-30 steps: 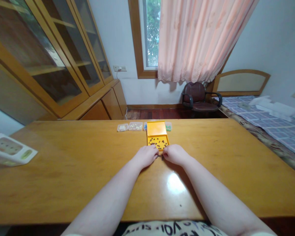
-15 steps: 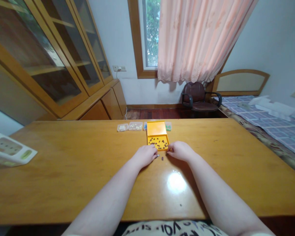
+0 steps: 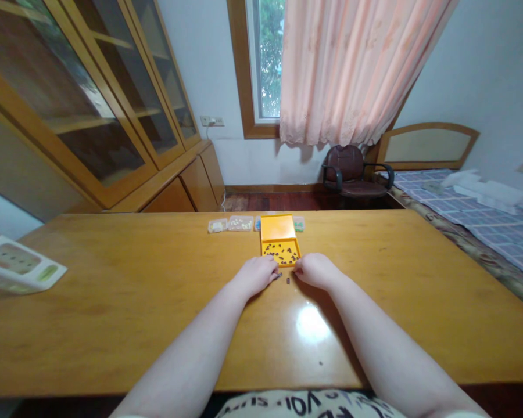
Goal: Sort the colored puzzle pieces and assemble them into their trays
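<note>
My left hand [image 3: 256, 276] and my right hand [image 3: 316, 271] rest on the wooden table top [image 3: 113, 307], just in front of a shallow orange tray [image 3: 281, 253] scattered with small dark pieces. An orange lid-like section [image 3: 278, 227] adjoins the tray's far side. One small dark piece [image 3: 288, 280] lies on the wood between my hands. Another small dark piece [image 3: 279, 276] sits at my left fingertips. My right fingertips reach the tray's front right corner. Neither hand clearly holds anything.
Small clear plastic boxes [image 3: 240, 223] stand in a row behind the orange tray, with pale, blue and green contents. A white printed box [image 3: 20, 266] lies at the table's left edge. A bed [image 3: 483, 215] lies beyond the right edge, and a glass-fronted cabinet [image 3: 82, 98] stands to the left.
My hands came apart after meeting at the tray's front edge, uncovering the small dark piece between them. My right hand has since moved slightly back to the left.
</note>
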Demonstrator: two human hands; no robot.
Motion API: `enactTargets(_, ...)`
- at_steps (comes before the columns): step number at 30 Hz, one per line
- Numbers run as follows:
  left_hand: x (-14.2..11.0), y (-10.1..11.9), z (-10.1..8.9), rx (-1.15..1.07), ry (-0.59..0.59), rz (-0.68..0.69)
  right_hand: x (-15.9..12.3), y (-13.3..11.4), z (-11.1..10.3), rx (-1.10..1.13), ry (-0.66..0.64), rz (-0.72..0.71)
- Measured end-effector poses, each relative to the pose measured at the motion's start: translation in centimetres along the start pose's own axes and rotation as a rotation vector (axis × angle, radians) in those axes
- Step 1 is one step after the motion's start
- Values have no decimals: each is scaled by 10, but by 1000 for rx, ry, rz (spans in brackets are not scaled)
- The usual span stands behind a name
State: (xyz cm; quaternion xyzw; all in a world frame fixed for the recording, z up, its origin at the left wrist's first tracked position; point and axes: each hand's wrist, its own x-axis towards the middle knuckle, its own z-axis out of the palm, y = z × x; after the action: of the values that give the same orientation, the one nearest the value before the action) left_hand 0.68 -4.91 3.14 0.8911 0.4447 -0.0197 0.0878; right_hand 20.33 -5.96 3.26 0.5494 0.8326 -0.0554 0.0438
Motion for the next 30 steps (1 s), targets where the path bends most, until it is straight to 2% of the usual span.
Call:
enactTargets(5,1,-3,-1,18,71,11,1,0,3,21,10,-28)
enactTargets(9,3,-9,0,37,182,-104,2,1,4,19,21,-50)
enactTargets(12,4,-10,1,25,216,-148,2,1,3,13,30,-64)
enactTargets(16,2,-2,1,11,166,-69,1,1,2,35,83,-46)
enactTargets(21,-1,12,2,-26,43,156,5,4,3,72,179,71)
enactTargets(24,-1,14,4,-23,13,230,5,10,0,105,166,149)
enactTargets(27,1,12,6,-9,27,236,3,19,-5,131,137,235)
enactTargets(30,2,9,7,-4,32,221,0,25,-9,134,30,273)
